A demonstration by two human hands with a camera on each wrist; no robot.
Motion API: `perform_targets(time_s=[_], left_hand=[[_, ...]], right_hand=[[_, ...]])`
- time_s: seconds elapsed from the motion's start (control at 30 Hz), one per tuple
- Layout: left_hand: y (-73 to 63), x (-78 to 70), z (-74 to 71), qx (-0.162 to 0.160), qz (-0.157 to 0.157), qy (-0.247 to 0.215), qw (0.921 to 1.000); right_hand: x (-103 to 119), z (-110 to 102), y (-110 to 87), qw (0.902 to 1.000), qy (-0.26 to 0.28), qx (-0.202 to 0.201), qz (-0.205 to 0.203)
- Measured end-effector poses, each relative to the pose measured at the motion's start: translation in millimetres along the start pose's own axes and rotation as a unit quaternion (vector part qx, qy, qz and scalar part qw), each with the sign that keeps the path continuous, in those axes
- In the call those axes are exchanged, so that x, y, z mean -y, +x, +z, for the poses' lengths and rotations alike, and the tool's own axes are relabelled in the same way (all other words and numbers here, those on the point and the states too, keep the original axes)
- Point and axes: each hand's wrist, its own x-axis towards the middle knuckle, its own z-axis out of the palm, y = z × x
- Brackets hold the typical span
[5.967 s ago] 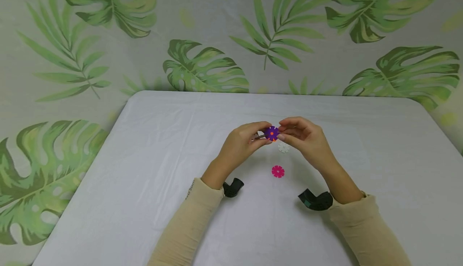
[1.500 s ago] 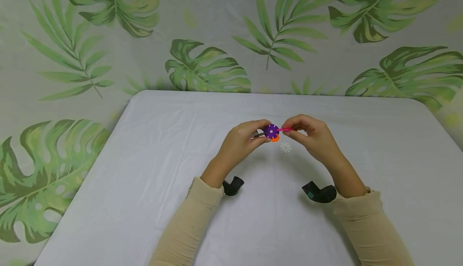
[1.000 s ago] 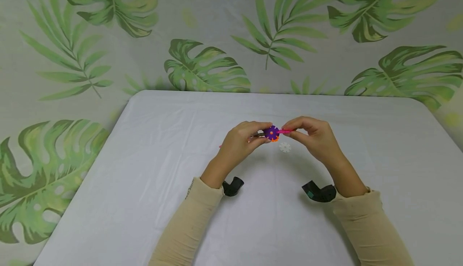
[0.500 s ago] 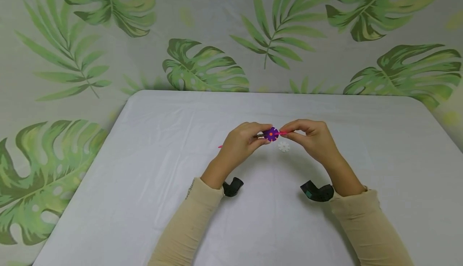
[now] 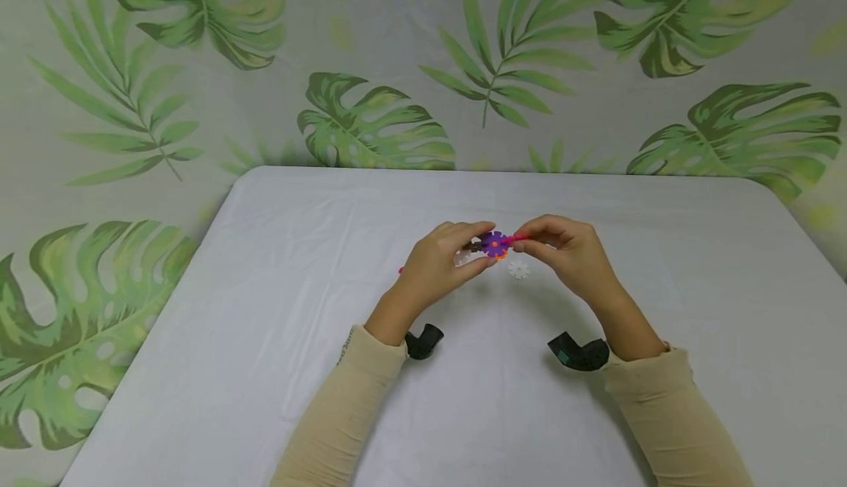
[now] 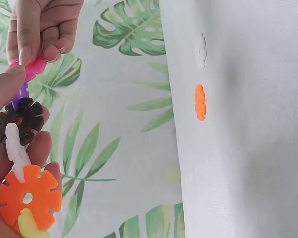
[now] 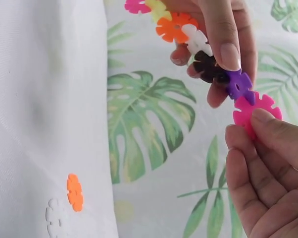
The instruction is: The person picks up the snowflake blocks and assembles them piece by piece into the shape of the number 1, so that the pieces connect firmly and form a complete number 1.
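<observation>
Gripped by the right hand, the pink disc meets the purple disc ending a chain, which the left hand holds above the worktop. Slotting them seems the step in hand; the next move likely needs aligned notches.

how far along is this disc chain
Done: six notched plastic discs appear linked: pink, yellow, orange, white, black, purple. In hand: the left hand holds them; the right hand pinches a further pink disc against the purple one, seating unclear. Left, perhaps: the loose white disc and loose orange disc on the white table.
</observation>
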Motion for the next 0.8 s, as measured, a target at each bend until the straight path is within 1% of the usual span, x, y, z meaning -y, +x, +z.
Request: perform_targets(time_s=[0.1,0.23,0.37,0.53,0.8], left_hand=[[0.4,-0.3,0.1,-0.006,0.003,-0.001,1.0000],[0.9,-1.3,-0.3,-0.010,0.009,-0.002,0.9999],[1.6,-1.7,0.0,-0.010,0.021,-0.002,0.9997],[2.4,-1.8,1.1,-0.007,0.029,-0.012,0.9995],[1.9,-2.7,1.3,-0.008,0.024,-0.026,0.9993]], right_hand=[[-1.9,0.7,-0.3,1.0000,0.006,0.003,0.006],[-14.4,1.6,-1.8,0.9995,0.023,0.004,0.022],[-24.2,3.4,-2.9,0.9985,0.044,0.014,0.029],[-25.5,6.0,-3.3,0.9968,0.066,0.028,0.036],[-24.2,9.4,-3.3,0.9938,0.094,0.032,0.052]])
